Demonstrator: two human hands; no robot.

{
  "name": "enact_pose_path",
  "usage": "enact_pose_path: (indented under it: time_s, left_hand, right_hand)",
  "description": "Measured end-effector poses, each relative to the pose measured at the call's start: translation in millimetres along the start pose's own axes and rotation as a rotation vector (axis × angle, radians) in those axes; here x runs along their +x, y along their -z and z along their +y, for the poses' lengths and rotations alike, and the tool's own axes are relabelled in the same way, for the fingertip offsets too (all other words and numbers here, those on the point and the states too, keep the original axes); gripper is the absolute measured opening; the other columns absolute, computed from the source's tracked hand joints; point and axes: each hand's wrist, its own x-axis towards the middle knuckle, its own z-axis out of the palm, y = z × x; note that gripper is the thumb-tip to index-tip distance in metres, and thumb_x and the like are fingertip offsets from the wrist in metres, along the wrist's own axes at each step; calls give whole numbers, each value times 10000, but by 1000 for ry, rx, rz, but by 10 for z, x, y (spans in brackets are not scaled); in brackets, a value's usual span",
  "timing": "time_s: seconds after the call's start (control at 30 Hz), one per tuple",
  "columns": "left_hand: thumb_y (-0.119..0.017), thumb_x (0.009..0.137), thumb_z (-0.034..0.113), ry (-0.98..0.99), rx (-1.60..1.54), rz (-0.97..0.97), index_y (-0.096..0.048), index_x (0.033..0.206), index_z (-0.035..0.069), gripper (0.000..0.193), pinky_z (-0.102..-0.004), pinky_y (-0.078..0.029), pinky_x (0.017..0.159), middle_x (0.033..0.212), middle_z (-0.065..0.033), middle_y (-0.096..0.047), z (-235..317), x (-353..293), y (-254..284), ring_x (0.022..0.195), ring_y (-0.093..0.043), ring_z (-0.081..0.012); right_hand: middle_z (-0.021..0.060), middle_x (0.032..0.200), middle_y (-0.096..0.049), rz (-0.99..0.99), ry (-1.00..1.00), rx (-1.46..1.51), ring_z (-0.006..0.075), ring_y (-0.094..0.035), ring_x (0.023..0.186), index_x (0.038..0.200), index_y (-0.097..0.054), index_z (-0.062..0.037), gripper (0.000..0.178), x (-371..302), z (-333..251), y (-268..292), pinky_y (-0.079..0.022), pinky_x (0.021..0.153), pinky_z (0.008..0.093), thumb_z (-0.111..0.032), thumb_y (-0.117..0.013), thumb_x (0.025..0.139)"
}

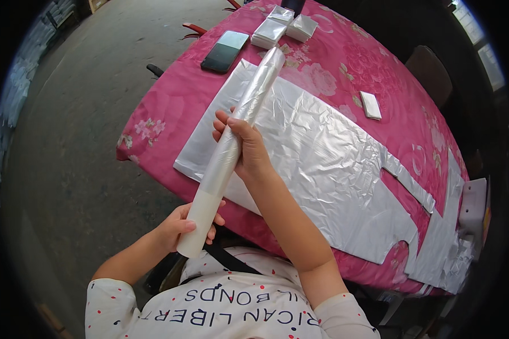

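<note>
Slanting across my body is a long roll of clear plastic film (232, 147), its far end over the table and its near end by my chest. My right hand (243, 138) wraps round its middle, thumb on top. Lower down, my left hand (189, 227) grips the whitish near end, fingers curled beneath it. Under the roll lies a stack of flat, silvery plastic bags (316, 164), creased and shiny, with cut-out handle strips toward the right. Part of the stack is hidden by the roll and my right forearm.
A pink flowered cloth (158, 133) covers the table. A dark phone (225, 52) lies near its far left edge, beside small stacks of folded silvery packets (271, 28). One small packet (370, 105) sits farther right. A white plastic box (473, 203) stands at the right edge.
</note>
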Motion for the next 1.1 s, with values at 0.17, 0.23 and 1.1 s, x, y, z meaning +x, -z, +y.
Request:
enact_pose_path:
  time_s: [0.17,0.23,1.1]
  left_hand:
    - [-708,681,249,122,265,28,-398,1228,-27,687,-293,-500,639,916,-101,-575,-65,300,-339,691,-583,-157]
    - [-715,679,243,166,426,7,-428,1177,-16,631,-280,-487,604,843,-81,-566,-75,384,-406,652,-571,-144]
    - [-538,855,381,609,610,98,-500,1169,13,485,-256,-469,545,713,-49,-545,-666,197,-115,549,-541,-118]
  right_hand:
    - [69,863,-506,163,121,-282,152,-553,777,1234,-298,25,662,-399,-372,70,-496,719,307,-173,-675,727]
    - [82,848,-515,75,197,-158,159,-562,753,1192,-326,24,591,-550,-458,131,-499,691,315,-156,-667,744]
    - [2,858,-607,514,250,-728,73,-518,717,941,-600,-55,220,-1276,-1745,1826,-422,654,212,-239,-578,823]
